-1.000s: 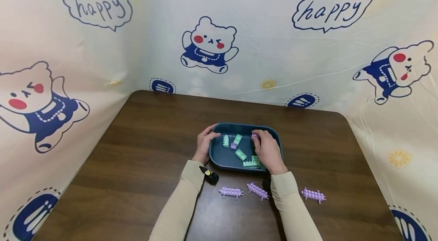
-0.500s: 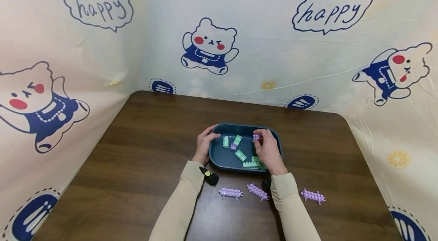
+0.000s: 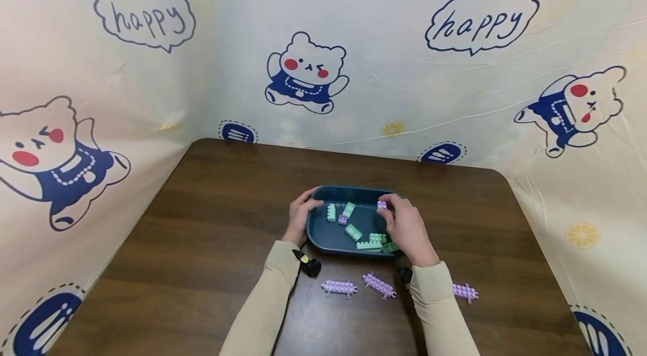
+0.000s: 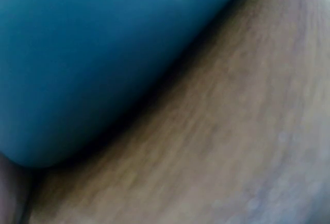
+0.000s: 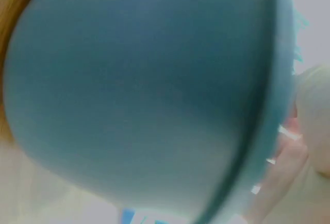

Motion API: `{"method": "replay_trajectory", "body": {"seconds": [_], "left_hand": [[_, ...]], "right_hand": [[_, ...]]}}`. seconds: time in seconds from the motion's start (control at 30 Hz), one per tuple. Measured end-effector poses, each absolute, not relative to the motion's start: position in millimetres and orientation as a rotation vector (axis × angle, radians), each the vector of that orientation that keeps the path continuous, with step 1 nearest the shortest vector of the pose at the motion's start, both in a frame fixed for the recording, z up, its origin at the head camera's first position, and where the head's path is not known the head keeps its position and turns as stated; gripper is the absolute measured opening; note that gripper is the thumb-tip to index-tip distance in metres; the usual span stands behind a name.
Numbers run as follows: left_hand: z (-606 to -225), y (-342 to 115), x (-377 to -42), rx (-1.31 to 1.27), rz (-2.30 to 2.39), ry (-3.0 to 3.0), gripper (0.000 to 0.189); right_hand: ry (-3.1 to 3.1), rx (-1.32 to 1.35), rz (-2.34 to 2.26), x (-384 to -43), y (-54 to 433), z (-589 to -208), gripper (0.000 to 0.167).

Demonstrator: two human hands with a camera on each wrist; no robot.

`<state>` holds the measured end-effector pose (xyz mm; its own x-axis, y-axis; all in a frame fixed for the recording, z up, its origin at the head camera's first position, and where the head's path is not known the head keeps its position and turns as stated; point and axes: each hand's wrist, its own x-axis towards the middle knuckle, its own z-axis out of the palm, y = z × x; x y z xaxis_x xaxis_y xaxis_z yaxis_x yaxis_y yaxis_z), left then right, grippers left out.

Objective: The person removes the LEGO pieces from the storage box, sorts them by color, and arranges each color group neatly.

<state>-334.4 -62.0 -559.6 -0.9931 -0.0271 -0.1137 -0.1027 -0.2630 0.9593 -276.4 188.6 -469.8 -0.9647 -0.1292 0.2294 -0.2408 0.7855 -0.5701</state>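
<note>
My right hand (image 3: 410, 231) pinches a small purple building brick (image 3: 381, 205) between thumb and fingers, over the right part of a dark blue tray (image 3: 331, 240). At the tray's left end my left hand (image 3: 299, 217) grips the rim, thumb over the edge and fingers outside. Inside the tray lie several green bricks (image 3: 353, 232) and another purple brick (image 3: 342, 220). The tray's outer wall (image 4: 93, 64) fills much of the left wrist view. In the right wrist view the tray wall (image 5: 139, 90) hides the bricks.
Purple studded strips with small side pegs lie on the table in front of the tray: one strip (image 3: 340, 287) on the left, a slanted strip (image 3: 379, 285) in the middle. A third strip (image 3: 465, 292) is partly behind the right sleeve. A printed curtain surrounds the wooden table (image 3: 202, 232).
My right hand has shifted slightly right with the purple brick, which now shows more clearly between the fingers. Its sleeve now covers part of the right strip. My left hand keeps its grip.
</note>
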Motion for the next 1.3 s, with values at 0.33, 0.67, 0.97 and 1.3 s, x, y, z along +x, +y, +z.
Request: {"method": "replay_trajectory", "body": {"seconds": [0.33,0.67,0.97,1.3], "left_hand": [[-562.6,-63.9,-333.3,-0.179,2.438,1.888,0.036],[-562.2,-68.1,-335.0,-0.159,2.453,1.865,0.036],[-561.1,-69.6,-335.2,-0.173,2.443,1.841,0.035],[-561.5,-65.1,-338.1,-0.140,2.429,1.873,0.033]], "right_hand": [[-2.795,0.280,0.900,-260.4,206.0,-466.2,0.023],[-2.768,0.205,0.905,-246.9,223.6,-465.5,0.023],[-2.736,0.186,0.859,-234.1,236.5,-468.6,0.020],[-2.693,0.116,0.755,-207.7,270.1,-474.1,0.018]]}}
